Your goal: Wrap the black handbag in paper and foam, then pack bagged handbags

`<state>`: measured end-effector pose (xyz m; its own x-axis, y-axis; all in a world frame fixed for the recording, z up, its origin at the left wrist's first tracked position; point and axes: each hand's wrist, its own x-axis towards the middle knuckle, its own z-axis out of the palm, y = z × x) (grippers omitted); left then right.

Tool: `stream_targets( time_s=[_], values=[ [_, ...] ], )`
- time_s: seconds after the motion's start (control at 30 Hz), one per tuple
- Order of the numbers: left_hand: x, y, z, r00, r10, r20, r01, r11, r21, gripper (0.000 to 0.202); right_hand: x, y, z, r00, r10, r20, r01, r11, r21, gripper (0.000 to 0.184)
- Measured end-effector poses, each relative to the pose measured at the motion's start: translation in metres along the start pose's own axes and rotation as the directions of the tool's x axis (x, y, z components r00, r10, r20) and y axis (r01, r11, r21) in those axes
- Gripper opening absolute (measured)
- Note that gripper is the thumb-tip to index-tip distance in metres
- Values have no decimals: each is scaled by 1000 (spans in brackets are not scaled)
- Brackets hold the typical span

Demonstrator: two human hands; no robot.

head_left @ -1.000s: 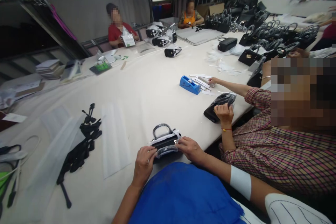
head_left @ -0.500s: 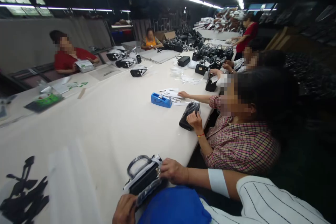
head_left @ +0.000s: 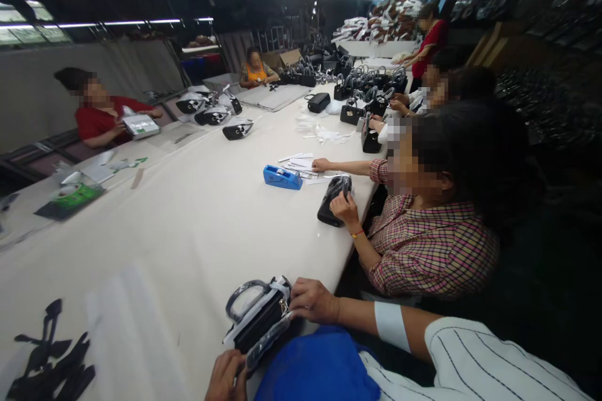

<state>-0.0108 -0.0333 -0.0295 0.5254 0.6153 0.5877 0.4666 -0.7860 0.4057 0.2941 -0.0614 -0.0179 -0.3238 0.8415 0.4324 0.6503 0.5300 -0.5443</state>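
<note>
1. Surface (head_left: 202, 219), broad, pale and smooth-looking; a light thing would probably slide if you nudged it there.
2. Your black handbag (head_left: 256, 327) lies slantwise at the near edge of the surface, between your hands, top toward you; its base is hidden. Judge it light, being small, and fairly stiff, as the body seems to keep its shape. Steady it by both ends rather than pressing the middle.
3. Your right hand (head_left: 314, 302) is nearly closed, fingers bent, with its fingertips pinching the bag's right end.
4. Your left hand (head_left: 226, 376) is curled, fingers close together, touching the bag's left end nearest the edge; you cannot tell from here how firmly it grips, or on which part.
5. The far handle (head_left: 244, 294) arches up and the near handle (head_left: 268, 343) lies down along your side. Both look wrapped in shiny film, likely slippery, so trust the body for a firm hold.
6. A white strip (head_left: 251, 313) along the top looks thin and easily creased; keep your fingers off it.
7. The zip pull (head_left: 283, 305), beside your right fingertips, looks hard and could scratch.
</note>
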Motion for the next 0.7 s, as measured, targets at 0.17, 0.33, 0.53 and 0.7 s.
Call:
stream_targets(
  time_s=[0.17,0.33,0.53,0.7],
  values=[
    [6,4,-8,985,-162,52,162,987,-8,12,-1,5,-6,1000,25,-19,-23,996,81,22],
    [18,19,-17,946,-277,169,276,961,30,11,5,-4,-10,1000,2,-3,-2,999,35,27],
    [29,23,-20,884,-335,326,361,932,-21,17,15,-6,-19,991,41,128,-46,998,32,39],
    [33,25,-23,873,-316,372,359,932,-51,21,17,4,-24,988,38,153,-63,985,161,30]
  ],
)
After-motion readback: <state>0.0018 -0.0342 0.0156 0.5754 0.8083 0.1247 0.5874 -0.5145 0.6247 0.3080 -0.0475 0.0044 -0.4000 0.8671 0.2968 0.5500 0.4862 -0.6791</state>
